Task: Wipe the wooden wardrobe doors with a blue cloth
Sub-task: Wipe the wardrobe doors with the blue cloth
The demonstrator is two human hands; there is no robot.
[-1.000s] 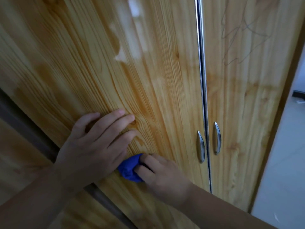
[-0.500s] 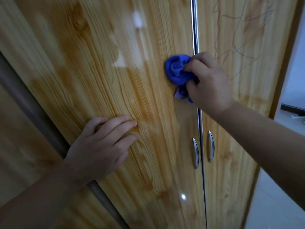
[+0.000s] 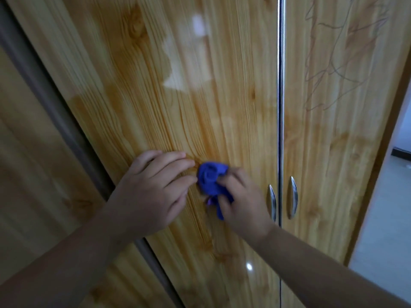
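Two glossy wooden wardrobe doors fill the view, the left door [image 3: 200, 96] and the right door [image 3: 338, 107], split by a metal strip [image 3: 280, 85]. My right hand [image 3: 242, 203] grips a bunched blue cloth [image 3: 210, 177] and holds it against the left door at mid height. My left hand [image 3: 153, 187] rests on the same door with its fingers stretched out, the fingertips just left of the cloth.
Two curved metal handles [image 3: 272, 202] [image 3: 293, 196] sit either side of the strip, right of my right hand. Pencil-like scribbles [image 3: 333, 58] mark the right door. A dark frame strip [image 3: 55, 112] runs diagonally at left. Pale floor [image 3: 382, 218] shows at right.
My right hand swept the cloth up to the metal strip, then back down and left beside my left hand. The left hand stayed resting on the door.
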